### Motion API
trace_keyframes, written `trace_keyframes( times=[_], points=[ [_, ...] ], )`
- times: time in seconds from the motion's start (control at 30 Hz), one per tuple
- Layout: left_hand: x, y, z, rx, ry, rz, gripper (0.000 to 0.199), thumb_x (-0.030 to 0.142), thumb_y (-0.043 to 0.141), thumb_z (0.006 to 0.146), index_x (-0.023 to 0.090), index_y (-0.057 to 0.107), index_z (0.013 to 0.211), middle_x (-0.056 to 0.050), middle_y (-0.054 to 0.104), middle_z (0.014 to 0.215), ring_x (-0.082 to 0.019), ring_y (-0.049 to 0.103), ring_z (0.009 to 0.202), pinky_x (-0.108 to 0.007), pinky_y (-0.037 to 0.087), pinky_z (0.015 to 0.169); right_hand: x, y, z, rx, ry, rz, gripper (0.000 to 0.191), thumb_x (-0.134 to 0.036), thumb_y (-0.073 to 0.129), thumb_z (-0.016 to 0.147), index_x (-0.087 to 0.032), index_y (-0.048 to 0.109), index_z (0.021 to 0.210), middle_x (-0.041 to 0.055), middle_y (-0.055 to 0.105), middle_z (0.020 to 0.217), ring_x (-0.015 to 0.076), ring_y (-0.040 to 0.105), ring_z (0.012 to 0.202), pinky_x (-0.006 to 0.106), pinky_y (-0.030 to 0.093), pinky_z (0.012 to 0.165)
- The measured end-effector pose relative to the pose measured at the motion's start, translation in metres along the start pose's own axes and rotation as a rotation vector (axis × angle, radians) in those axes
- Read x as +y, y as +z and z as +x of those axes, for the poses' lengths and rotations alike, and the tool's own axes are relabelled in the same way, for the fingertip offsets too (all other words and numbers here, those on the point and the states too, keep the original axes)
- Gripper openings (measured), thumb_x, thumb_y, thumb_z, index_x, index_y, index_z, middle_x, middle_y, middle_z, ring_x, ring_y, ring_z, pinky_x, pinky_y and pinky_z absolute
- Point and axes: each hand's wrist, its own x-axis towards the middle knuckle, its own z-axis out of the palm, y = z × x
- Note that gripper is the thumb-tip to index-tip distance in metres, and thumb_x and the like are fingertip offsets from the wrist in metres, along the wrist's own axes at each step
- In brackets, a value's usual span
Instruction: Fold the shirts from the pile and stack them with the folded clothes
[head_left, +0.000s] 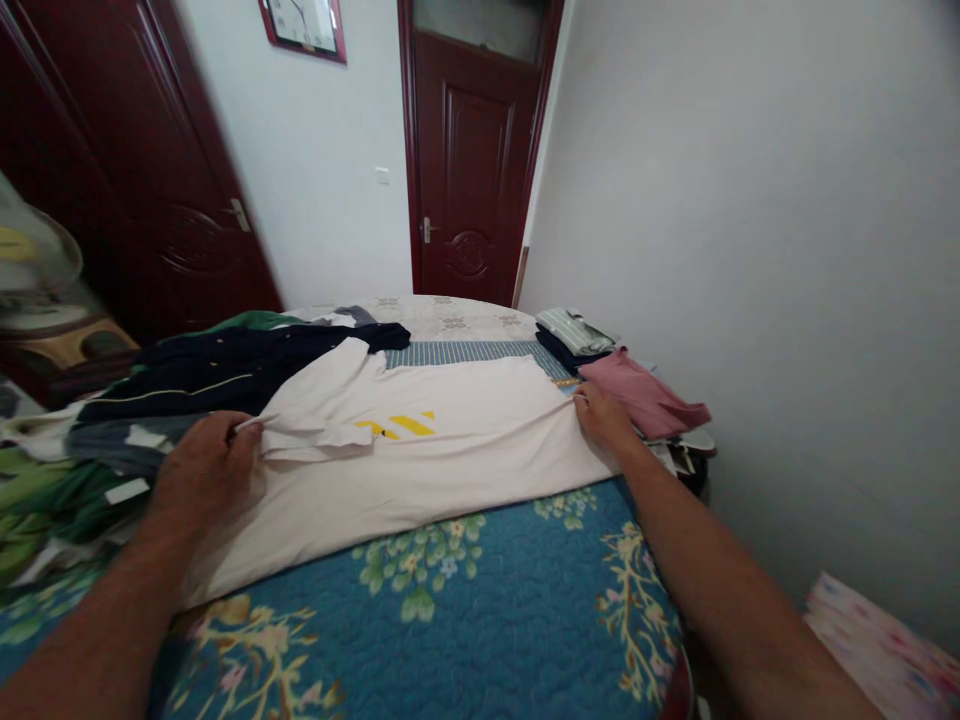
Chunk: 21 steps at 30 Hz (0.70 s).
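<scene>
Apparently mid-fold, I have my left hand (206,470) and right hand (606,418) pinching the white T-shirt (457,470) on the floral quilt (517,590); the next move calls for even tension.

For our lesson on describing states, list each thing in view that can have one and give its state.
White shirt: laid out, partly folded over
Left hand: closed on the shirt
Right hand: closed on the shirt
Striped garment: folded
Pink garment: loosely folded
Navy garment: unfolded
Far door: shut
Wall clock: hanging, partly out of view
</scene>
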Motion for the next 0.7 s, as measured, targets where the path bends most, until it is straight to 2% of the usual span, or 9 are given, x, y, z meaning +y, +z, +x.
trace_keyframes(
  times=[0.07,0.2,0.3,0.37,0.47,0.53,0.57,0.63,0.7],
  points=[
    [0.001,0.002,0.000,-0.010,-0.013,0.018,0.047,0.049,0.031,0.104,0.016,0.062,0.120,-0.015,0.068,0.122,-0.030,0.063,0.118,-0.041,0.049,0.104,-0.003,0.005,0.004,-0.008,-0.006,-0.009,0.029,-0.027,0.045,0.105,-0.018,0.071,0.116,0.0130,0.079,0.108,0.0249,0.072,0.098,0.031,0.048,0.090],
    [-0.003,0.018,0.002,-0.148,-0.016,0.048,0.048,0.048,0.034,0.103,0.015,0.064,0.120,-0.017,0.071,0.120,-0.030,0.066,0.111,-0.038,0.050,0.098,-0.007,0.021,0.005,-0.052,0.077,-0.060,0.029,-0.027,0.050,0.102,-0.017,0.074,0.113,0.0149,0.079,0.105,0.0250,0.074,0.098,0.031,0.050,0.091],
    [-0.008,0.025,0.002,-0.184,-0.041,-0.011,0.050,0.049,0.039,0.102,0.014,0.063,0.128,-0.015,0.074,0.117,-0.028,0.070,0.103,-0.037,0.051,0.094,-0.005,0.028,0.003,-0.039,0.087,-0.011,0.035,-0.027,0.052,0.100,-0.015,0.073,0.125,0.0169,0.079,0.112,0.0270,0.074,0.104,0.034,0.051,0.096],
    [-0.008,0.023,-0.001,-0.182,-0.045,-0.057,0.054,0.049,0.040,0.102,0.013,0.061,0.136,-0.015,0.075,0.119,-0.027,0.071,0.102,-0.038,0.052,0.096,-0.002,0.028,0.001,-0.015,0.087,0.038,0.042,-0.030,0.050,0.101,-0.014,0.070,0.135,0.0182,0.078,0.118,0.0290,0.073,0.111,0.037,0.051,0.101],
    [-0.006,0.012,-0.008,-0.144,-0.015,-0.080,0.054,0.042,0.038,0.101,0.011,0.062,0.139,-0.016,0.073,0.129,-0.028,0.069,0.116,-0.039,0.049,0.106,0.004,0.024,-0.007,-0.031,0.090,0.067,0.053,-0.037,0.047,0.102,-0.012,0.063,0.146,0.0212,0.076,0.124,0.0329,0.072,0.116,0.041,0.051,0.104],
    [-0.006,-0.001,-0.013,-0.088,0.003,-0.084,0.052,0.037,0.038,0.100,0.011,0.067,0.134,-0.017,0.072,0.134,-0.030,0.066,0.126,-0.039,0.046,0.112,0.013,0.021,-0.015,-0.078,0.098,0.054,0.059,-0.041,0.046,0.100,-0.013,0.058,0.151,0.0232,0.076,0.124,0.0363,0.074,0.112,0.045,0.052,0.101],
    [-0.007,-0.007,-0.016,-0.059,-0.013,-0.098,0.050,0.035,0.038,0.100,0.011,0.069,0.130,-0.017,0.073,0.132,-0.030,0.067,0.123,-0.040,0.047,0.110,0.018,0.021,-0.018,-0.107,0.105,0.035,0.063,-0.044,0.046,0.099,-0.014,0.056,0.154,0.0239,0.076,0.123,0.0380,0.074,0.110,0.048,0.053,0.099],
    [-0.013,-0.021,-0.025,-0.040,-0.102,-0.154,0.046,0.030,0.039,0.099,0.013,0.070,0.128,-0.015,0.076,0.123,-0.026,0.074,0.106,-0.038,0.052,0.101,0.032,0.023,-0.025,-0.153,0.127,-0.007,0.069,-0.051,0.046,0.098,-0.016,0.053,0.157,0.0267,0.075,0.122,0.0421,0.075,0.107,0.054,0.053,0.098],
    [-0.020,-0.035,-0.040,-0.036,-0.175,-0.188,0.044,0.025,0.039,0.099,0.015,0.070,0.129,-0.013,0.078,0.117,-0.022,0.075,0.093,-0.035,0.054,0.091,0.047,0.028,-0.031,-0.168,0.174,-0.014,0.076,-0.056,0.046,0.095,-0.016,0.052,0.159,0.0331,0.071,0.128,0.0464,0.074,0.108,0.061,0.051,0.098]
  ],
)
